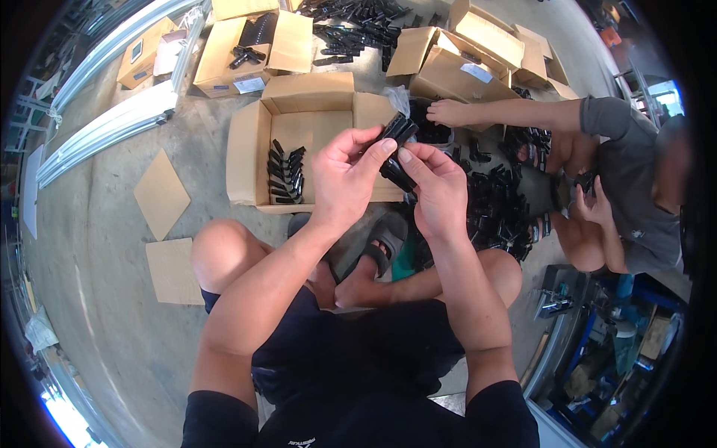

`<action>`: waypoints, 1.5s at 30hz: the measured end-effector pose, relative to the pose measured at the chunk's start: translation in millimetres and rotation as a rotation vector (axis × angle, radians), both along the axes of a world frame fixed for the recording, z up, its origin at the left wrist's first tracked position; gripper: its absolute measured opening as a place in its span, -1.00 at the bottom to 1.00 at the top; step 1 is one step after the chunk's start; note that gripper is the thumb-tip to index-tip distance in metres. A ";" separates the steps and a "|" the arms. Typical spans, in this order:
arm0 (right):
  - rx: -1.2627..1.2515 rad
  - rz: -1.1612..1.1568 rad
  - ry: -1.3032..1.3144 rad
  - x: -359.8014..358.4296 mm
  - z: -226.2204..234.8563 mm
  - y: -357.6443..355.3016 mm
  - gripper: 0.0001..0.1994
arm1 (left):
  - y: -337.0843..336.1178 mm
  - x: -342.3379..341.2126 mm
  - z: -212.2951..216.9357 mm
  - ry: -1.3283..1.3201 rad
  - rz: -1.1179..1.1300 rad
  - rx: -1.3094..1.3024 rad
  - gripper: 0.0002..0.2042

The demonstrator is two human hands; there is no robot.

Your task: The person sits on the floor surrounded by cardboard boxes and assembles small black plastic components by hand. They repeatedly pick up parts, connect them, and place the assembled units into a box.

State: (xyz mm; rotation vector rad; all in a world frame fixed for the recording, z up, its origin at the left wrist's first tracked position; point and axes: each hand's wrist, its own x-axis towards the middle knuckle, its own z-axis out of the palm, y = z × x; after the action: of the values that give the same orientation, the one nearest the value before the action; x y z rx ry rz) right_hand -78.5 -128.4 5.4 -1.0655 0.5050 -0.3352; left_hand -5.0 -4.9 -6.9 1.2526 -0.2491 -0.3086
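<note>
The grip of left hand (345, 173) and right hand (438, 185) is pinched onto a black part (401, 129) just above the frame's centre, blocking some of my view of the open carton (308, 97). A co-worker's arm (523, 114) crosses the upper right, near heaped black pieces (502, 207).

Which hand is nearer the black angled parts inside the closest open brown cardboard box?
Left. In the picture, the left hand is just right of those black angled parts; the right hand is farther right, beyond the left one.
</note>
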 end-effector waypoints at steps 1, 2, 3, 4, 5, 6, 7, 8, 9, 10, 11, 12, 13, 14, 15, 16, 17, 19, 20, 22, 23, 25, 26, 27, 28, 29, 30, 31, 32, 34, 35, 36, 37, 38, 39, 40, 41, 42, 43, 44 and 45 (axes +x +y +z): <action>-0.018 -0.007 0.003 -0.1 -0.1 0.3 -0.85 | -0.6 0.1 0.1 -0.005 -0.007 0.016 -0.75; -0.071 -0.023 0.000 0.4 -2.9 1.1 -0.85 | -1.4 -0.4 0.0 0.000 -0.005 0.014 -0.75; -0.124 -0.037 -0.005 2.0 -6.6 2.3 -0.86 | -1.9 -0.4 0.9 0.002 -0.002 0.012 -0.74; -0.177 -0.050 -0.011 2.7 -8.7 2.6 -0.86 | -2.4 -0.4 1.5 0.005 0.001 0.011 -0.74; -0.277 -0.031 0.053 2.5 -8.0 1.6 -0.86 | -2.9 -0.2 2.0 0.004 0.007 0.012 -0.74; -0.377 -0.010 0.116 2.6 -6.3 0.4 -0.87 | -2.8 0.6 2.5 0.002 0.015 0.014 -0.74; -0.477 0.012 0.178 2.9 -4.6 -0.9 -0.87 | -2.5 1.1 2.8 0.000 0.023 0.015 -0.74; -0.444 0.015 0.147 3.3 -3.3 -3.1 -0.87 | -1.8 1.4 2.0 0.009 0.014 0.002 -0.74; -0.411 0.019 0.115 4.1 -1.9 -5.8 -0.86 | -1.1 2.0 1.1 0.017 0.006 -0.012 -0.74; -0.379 0.023 0.083 5.0 -0.3 -7.0 -0.86 | -0.5 2.6 0.6 0.025 -0.002 -0.026 -0.75; -0.347 0.021 0.061 6.0 2.3 -5.8 -0.85 | -0.6 2.4 0.3 0.020 -0.003 -0.031 -0.75; -0.315 0.018 0.040 6.9 5.0 -4.0 -0.85 | -1.5 1.6 0.7 0.017 -0.003 -0.036 -0.75; -0.284 0.016 0.020 7.4 6.4 -3.0 -0.84 | -2.3 1.0 0.8 0.014 -0.004 -0.042 -0.75; -0.291 0.053 -0.001 5.9 2.5 -6.0 -0.86 | -2.9 0.9 0.2 0.007 0.001 -0.045 -0.75; -0.348 0.087 0.054 4.1 -1.5 -10.6 -0.87 | -2.9 0.8 -0.3 -0.001 0.007 -0.047 -0.75; -0.406 0.120 0.108 2.4 -4.4 -15.4 -0.87 | -2.7 0.6 -0.5 -0.009 0.013 -0.049 -0.75; -0.464 0.153 0.163 1.5 -6.4 -18.0 -0.87 | -2.1 0.1 -0.6 -0.004 0.014 -0.041 -0.75; -0.479 0.134 0.123 2.9 0.6 -17.5 -0.87 | -1.4 0.6 0.7 0.001 0.016 -0.027 -0.75; -0.486 0.124 0.103 3.3 3.4 -17.2 -0.87 | -1.5 1.0 1.6 -0.001 0.016 -0.037 -0.75; -0.475 0.129 0.059 3.6 3.1 -13.2 -0.86 | -1.4 -0.4 2.2 -0.002 0.016 -0.055 -0.75; -0.469 0.131 0.037 4.1 2.3 -11.9 -0.86 | -0.5 -0.6 2.3 -0.003 0.020 -0.049 -0.75; -0.585 0.132 0.055 3.6 -2.8 -18.0 -0.87 | -1.3 -0.8 3.3 -0.005 0.017 -0.043 -0.75; -0.643 0.133 0.064 3.3 -3.9 -20.5 -0.88 | -2.1 -1.6 3.9 0.000 0.015 -0.048 -0.75; -0.586 0.142 0.064 3.9 -1.5 -18.9 -0.88 | -1.5 -1.1 4.2 0.002 0.017 -0.050 -0.75; -0.528 0.151 0.065 3.6 2.7 -15.9 -0.88 | -0.8 -0.6 4.4 0.005 0.019 -0.052 -0.75; -0.471 0.160 0.065 4.1 5.1 -14.4 -0.88 | 0.0 0.0 4.6 -0.004 0.021 -0.043 -0.75; -0.478 0.167 0.057 3.6 4.0 -16.0 -0.88 | -0.7 -0.7 5.3 -0.012 0.018 -0.036 -0.75; -0.485 0.175 0.049 2.9 0.7 -17.9 -0.88 | -1.3 -1.2 6.0 -0.020 0.016 -0.029 -0.76; -0.492 0.182 0.040 2.3 -0.5 -19.6 -0.88 | -1.6 -1.5 6.4 -0.009 0.018 -0.040 -0.76; -0.520 0.179 0.045 2.9 4.2 -19.0 -0.88 | -1.1 -0.1 6.2 0.011 0.022 -0.061 -0.76; -0.534 0.178 0.047 3.6 6.1 -18.2 -0.89 | -1.2 0.4 5.8 0.009 0.014 -0.072 -0.76; -0.527 0.175 0.036 3.5 4.9 -17.3 -0.89 | -1.4 -0.6 4.9 0.009 0.006 -0.082 -0.76; -0.520 0.173 0.025 3.9 2.7 -16.5 -0.89 | -1.5 -1.2 4.3 0.010 -0.002 -0.092 -0.76; -0.513 0.170 0.013 4.0 1.6 -16.4 -0.90 | -1.6 -0.2 4.1 0.004 -0.002 -0.091 -0.76; -0.594 0.165 0.032 4.3 2.3 -16.3 -0.90 | -1.0 1.8 3.8 -0.003 0.001 -0.088 -0.75; -0.674 0.159 0.050 4.6 4.3 -16.4 -0.90 | -0.7 2.6 3.7 -0.010 0.005 -0.085 -0.75; -0.755 0.152 0.069 4.5 5.5 -16.3 -0.90 | -0.6 2.0 3.8 -0.002 0.006 -0.084 -0.75; -0.654 0.157 0.050 4.8 5.1 -14.9 -0.90 | 0.4 1.8 3.7 0.005 0.009 -0.081 -0.75; -0.553 0.161 0.032 5.0 4.5 -13.2 -0.89 | 1.2 1.6 3.5 0.013 0.012 -0.078 -0.75; -0.452 0.165 0.013 5.4 3.7 -11.7 -0.89 | 2.0 1.5 3.1 0.006 0.010 -0.077 -0.75; -0.517 0.154 0.000 5.1 4.4 -12.5 -0.89 | 0.8 0.6 3.6 0.001 0.003 -0.079 -0.75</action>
State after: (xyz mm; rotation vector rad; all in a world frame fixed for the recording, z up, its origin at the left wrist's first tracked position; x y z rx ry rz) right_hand -73.4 -140.9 9.7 -1.5959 0.3384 -0.3372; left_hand -4.4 -4.1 -3.2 1.1743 -0.2563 -0.2946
